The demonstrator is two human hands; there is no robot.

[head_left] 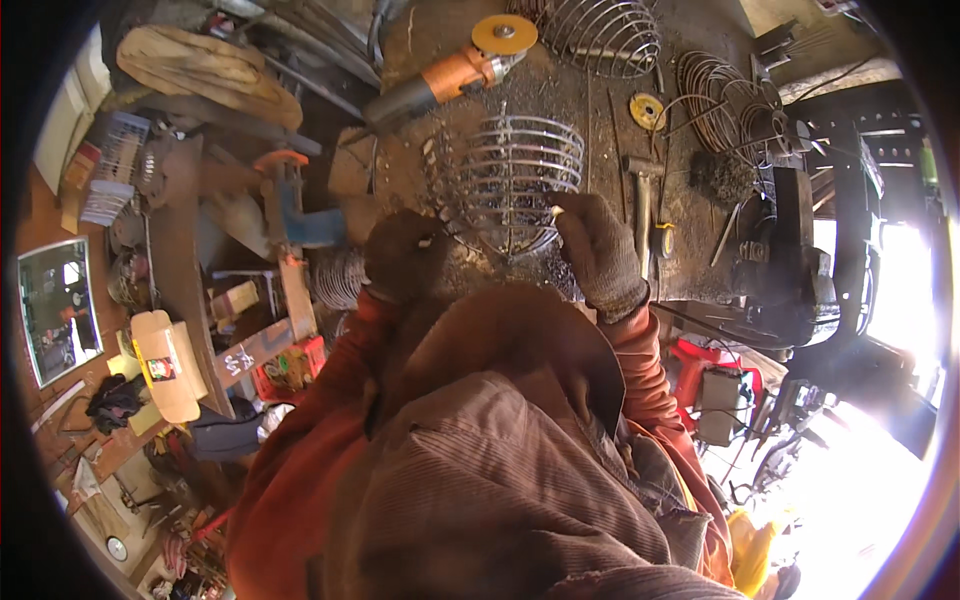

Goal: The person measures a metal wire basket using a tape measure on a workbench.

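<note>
A cage of bent metal wire (522,165), rounded with stacked hoops and crossing ribs, lies on the dark, grimy workbench (420,45). My left hand (407,252), in a dark work glove, is closed at the cage's near left side; shadow hides most of its fingers. On the near right, my right hand (603,255) wears a brown knit glove, its fingers curled against the cage's edge. A pale fingertip shows at each glove. Beyond the cage rests an orange and black angle grinder (450,80) with a yellow disc.
Another wire cage (605,35) sits at the far edge, near coiled wire (715,95). A hammer (643,205) and a yellow disc (647,111) lie to the right. A blue clamp (300,215) stands left, and a dark vise-like machine (785,270) at right.
</note>
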